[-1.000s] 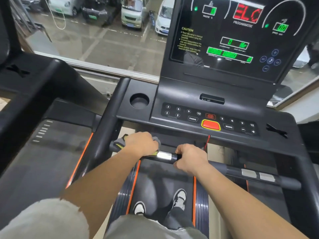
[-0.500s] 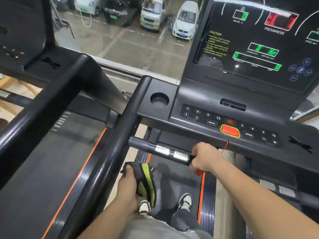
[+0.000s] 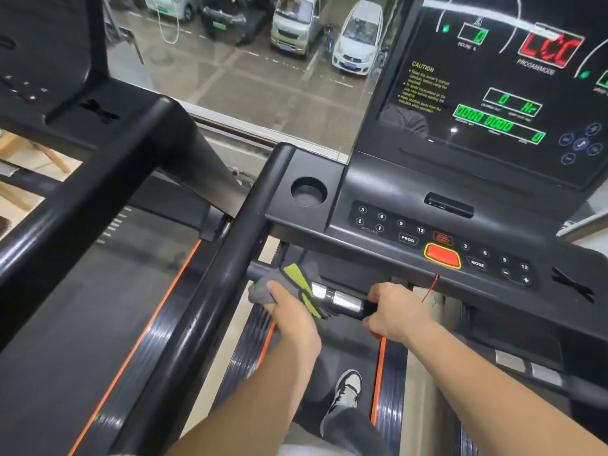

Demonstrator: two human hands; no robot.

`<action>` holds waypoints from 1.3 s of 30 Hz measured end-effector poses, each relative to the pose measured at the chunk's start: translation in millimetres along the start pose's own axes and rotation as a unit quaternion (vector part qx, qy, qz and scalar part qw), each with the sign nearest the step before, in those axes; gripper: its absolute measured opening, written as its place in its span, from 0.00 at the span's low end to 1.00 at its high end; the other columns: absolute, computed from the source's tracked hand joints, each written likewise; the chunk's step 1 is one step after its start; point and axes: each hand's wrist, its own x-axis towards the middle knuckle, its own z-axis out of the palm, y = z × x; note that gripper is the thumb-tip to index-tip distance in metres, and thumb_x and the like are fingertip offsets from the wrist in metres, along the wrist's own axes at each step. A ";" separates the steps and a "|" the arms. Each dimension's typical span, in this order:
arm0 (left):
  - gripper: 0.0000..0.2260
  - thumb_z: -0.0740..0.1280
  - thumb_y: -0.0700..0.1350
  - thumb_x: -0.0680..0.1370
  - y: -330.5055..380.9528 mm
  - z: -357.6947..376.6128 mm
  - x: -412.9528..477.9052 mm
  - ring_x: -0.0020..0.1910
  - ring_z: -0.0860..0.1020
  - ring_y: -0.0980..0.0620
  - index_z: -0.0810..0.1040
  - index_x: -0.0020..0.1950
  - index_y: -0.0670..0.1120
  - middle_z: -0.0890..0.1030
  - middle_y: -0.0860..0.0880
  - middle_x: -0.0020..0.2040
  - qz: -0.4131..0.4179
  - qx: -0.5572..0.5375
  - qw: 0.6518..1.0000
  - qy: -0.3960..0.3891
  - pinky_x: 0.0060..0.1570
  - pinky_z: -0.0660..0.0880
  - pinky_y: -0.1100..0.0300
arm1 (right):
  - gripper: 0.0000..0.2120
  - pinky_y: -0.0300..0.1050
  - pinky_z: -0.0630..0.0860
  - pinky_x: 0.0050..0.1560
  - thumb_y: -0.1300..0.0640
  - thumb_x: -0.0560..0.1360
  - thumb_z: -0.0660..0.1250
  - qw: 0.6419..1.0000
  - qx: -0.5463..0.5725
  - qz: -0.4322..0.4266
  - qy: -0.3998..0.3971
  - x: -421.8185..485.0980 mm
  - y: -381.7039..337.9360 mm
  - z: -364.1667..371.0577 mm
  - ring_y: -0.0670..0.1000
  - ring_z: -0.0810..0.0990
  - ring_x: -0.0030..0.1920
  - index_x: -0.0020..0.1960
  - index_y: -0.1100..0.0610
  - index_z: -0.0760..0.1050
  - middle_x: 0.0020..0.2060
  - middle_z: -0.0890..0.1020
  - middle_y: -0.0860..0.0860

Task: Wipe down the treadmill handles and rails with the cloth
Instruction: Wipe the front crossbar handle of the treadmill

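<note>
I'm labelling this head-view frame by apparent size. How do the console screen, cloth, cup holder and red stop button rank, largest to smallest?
1. console screen
2. cloth, partly under the left hand
3. cup holder and red stop button look about alike; I would not rank them.

Both forearms bare, reaching forward from the lower edge, roughly parallel. The left hand (image 3: 291,312) is knuckles up, fingers curled round the cloth (image 3: 296,274), holding it against the handle bar (image 3: 345,301); the right hand (image 3: 396,314) just beside it grips the same bar, fingers wrapped over the top
</note>
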 end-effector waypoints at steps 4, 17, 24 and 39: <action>0.23 0.52 0.54 0.85 16.5 -11.1 15.7 0.62 0.81 0.36 0.81 0.67 0.44 0.83 0.40 0.63 -0.130 -0.118 0.974 -0.142 0.67 0.73 0.35 | 0.08 0.44 0.78 0.44 0.54 0.68 0.71 1.000 -0.013 -0.008 0.000 -0.5 -2.7 -3.3 0.56 0.82 0.48 0.47 0.51 0.76 0.41 0.80 0.49; 0.14 0.59 0.45 0.83 82.4 -28.5 -36.7 0.50 0.86 0.44 0.85 0.55 0.46 0.86 0.43 0.51 -0.065 0.023 0.982 -0.178 0.42 0.83 0.51 | 0.07 0.39 0.74 0.31 0.60 0.63 0.69 0.999 0.001 0.009 -0.039 4.0 -4.4 -13.6 0.51 0.82 0.33 0.41 0.55 0.76 0.31 0.82 0.48; 0.13 0.60 0.57 0.80 126.4 -6.7 -20.4 0.45 0.78 0.44 0.76 0.48 0.48 0.80 0.49 0.43 0.588 0.528 0.592 -0.158 0.47 0.74 0.50 | 0.06 0.41 0.76 0.35 0.58 0.65 0.69 0.999 0.011 0.016 -0.041 4.8 -4.0 -12.5 0.53 0.82 0.36 0.40 0.53 0.74 0.32 0.79 0.47; 0.20 0.54 0.57 0.79 59.4 47.9 23.1 0.57 0.80 0.43 0.81 0.57 0.50 0.83 0.48 0.57 0.376 0.858 0.311 -0.161 0.55 0.73 0.53 | 0.15 0.41 0.74 0.50 0.46 0.71 0.71 0.998 0.050 0.011 0.031 -11.0 10.8 4.7 0.51 0.82 0.56 0.57 0.42 0.79 0.49 0.82 0.42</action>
